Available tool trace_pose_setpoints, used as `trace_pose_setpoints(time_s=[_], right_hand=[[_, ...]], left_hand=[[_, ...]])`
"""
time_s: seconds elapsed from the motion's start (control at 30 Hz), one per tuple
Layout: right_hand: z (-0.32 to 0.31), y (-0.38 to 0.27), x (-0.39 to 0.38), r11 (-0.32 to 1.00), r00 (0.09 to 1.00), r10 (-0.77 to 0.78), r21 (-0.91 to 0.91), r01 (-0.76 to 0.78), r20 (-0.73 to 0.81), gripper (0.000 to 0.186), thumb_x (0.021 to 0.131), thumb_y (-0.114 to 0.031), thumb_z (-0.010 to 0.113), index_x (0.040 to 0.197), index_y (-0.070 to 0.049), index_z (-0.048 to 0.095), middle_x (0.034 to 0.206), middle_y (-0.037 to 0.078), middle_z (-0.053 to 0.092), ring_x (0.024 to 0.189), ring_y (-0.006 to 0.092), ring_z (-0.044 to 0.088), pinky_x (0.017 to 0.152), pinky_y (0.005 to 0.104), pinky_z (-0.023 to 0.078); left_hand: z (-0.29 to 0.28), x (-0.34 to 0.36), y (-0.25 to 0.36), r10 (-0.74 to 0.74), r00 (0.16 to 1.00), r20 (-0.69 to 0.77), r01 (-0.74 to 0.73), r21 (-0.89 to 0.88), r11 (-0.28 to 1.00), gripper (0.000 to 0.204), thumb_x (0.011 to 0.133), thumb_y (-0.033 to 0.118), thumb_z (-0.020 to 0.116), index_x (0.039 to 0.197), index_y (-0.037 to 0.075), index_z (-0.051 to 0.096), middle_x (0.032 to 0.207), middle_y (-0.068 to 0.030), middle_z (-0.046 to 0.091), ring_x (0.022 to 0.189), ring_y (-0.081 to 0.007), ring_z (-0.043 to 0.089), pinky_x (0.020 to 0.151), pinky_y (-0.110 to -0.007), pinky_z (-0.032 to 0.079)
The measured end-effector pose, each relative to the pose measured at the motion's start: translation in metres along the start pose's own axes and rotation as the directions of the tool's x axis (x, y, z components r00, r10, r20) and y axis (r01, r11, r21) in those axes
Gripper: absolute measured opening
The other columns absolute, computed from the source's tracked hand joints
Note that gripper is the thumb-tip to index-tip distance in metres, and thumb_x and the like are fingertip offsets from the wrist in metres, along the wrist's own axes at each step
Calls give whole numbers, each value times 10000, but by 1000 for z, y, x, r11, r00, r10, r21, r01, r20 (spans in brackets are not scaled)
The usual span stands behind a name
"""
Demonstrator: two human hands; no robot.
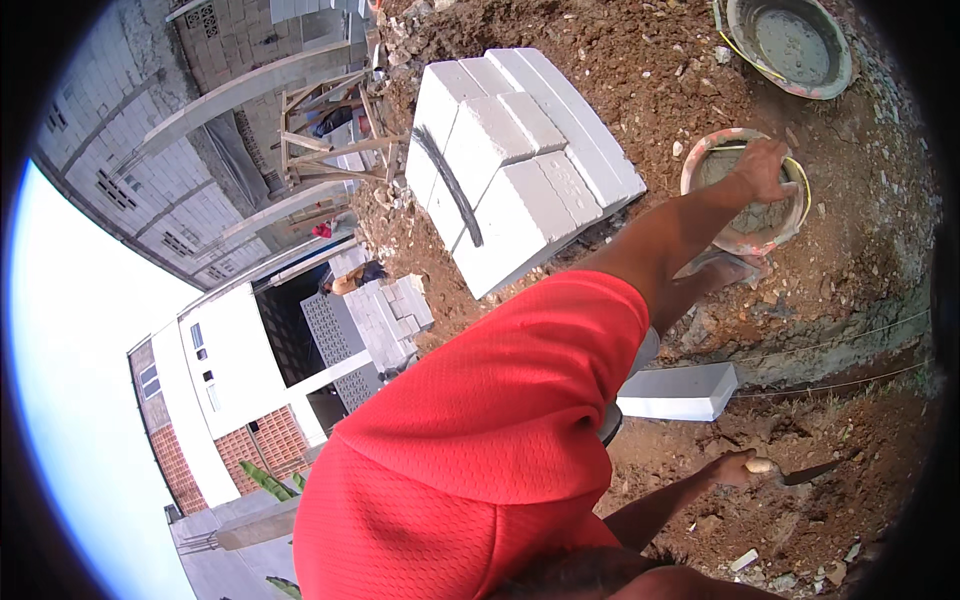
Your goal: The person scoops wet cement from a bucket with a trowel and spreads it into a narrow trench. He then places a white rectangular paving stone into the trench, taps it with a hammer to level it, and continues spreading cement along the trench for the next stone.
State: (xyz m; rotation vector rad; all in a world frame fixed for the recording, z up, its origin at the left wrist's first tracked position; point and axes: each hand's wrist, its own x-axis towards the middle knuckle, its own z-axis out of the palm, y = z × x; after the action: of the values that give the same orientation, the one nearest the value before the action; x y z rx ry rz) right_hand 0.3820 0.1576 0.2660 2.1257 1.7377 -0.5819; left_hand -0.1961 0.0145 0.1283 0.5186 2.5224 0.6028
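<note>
My left hand [765, 170] is closed over the rim of a round, pale orange bucket [693, 178] standing on the soil, with grey mortar [716, 166] inside. The hand and forearm hide part of the bucket. Lower in the head view, my right hand [735, 468] grips the light-coloured handle of a trowel [812, 472]. Its dark blade points away to the right, above the dirt. Between my two arms lies a single white block [678, 391], apart from both hands.
A stack of white blocks [520, 150] with a dark strip [450, 190] across it stands beside my left arm. Another bucket of mortar [792, 45] is at the upper right. A string [830, 385] crosses near a low mortar edge. Timber supports [335, 140] and buildings stand beyond.
</note>
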Motion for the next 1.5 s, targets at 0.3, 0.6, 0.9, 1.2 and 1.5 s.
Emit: trace_pose_setpoints(time_s=[0.3, 0.6, 0.9, 1.2, 1.5], right_hand=[[-63, -23, 1, 982, 992, -116, 146, 121, -42, 654, 960, -539, 648, 1176, 78, 636, 907, 193, 718, 761, 332, 711, 648, 493, 560], [-63, 25, -50, 949, 907, 308, -24, -314, 286, 498, 928, -452, 665, 1068, 24, 633, 808, 130, 651, 666, 253, 607, 575, 420, 476], [-18, 100, -134, 788, 693, 518, 36, -614, 501, 333, 890, -364, 688, 910, -36, 634, 676, 51, 570, 525, 169, 477, 462, 340, 374], [-39, 71, -168, 676, 711, 431, 323, -663, 556, 201, 914, -248, 674, 870, -79, 576, 601, -9, 465, 454, 123, 455, 425, 316, 371], [-33, 79, -183, 536, 717, 420, 485, -691, 556, 258, 940, -279, 667, 925, -23, 641, 615, -14, 491, 471, 117, 466, 431, 310, 386]], left_hand=[[-52, -49, 15, 38, 969, 244, -43, 13, 999, 680, 772, 611, 743, 1097, 16, 789, 1031, -222, 764, 1086, -373, 705, 1067, -469, 459], [-64, -63, 38, 3, 900, 436, -52, 101, 994, 459, 784, 457, 701, 964, 50, 813, 960, -163, 771, 1005, -322, 720, 1042, -457, 450], [-78, -80, 60, -143, 756, 639, -117, 347, 930, 635, 759, 588, 735, 1052, 30, 809, 1005, -192, 789, 989, -337, 770, 877, -443, 589], [-116, -95, 119, -211, 793, 571, 9, 335, 942, 686, 794, 547, 766, 1004, -106, 761, 1045, -370, 723, 1050, -466, 729, 945, -483, 578], [-93, -48, 196, 20, 773, 634, -60, 41, 997, 582, 858, 522, 777, 1119, 2, 798, 1035, -250, 782, 1022, -344, 766, 944, -445, 569]])
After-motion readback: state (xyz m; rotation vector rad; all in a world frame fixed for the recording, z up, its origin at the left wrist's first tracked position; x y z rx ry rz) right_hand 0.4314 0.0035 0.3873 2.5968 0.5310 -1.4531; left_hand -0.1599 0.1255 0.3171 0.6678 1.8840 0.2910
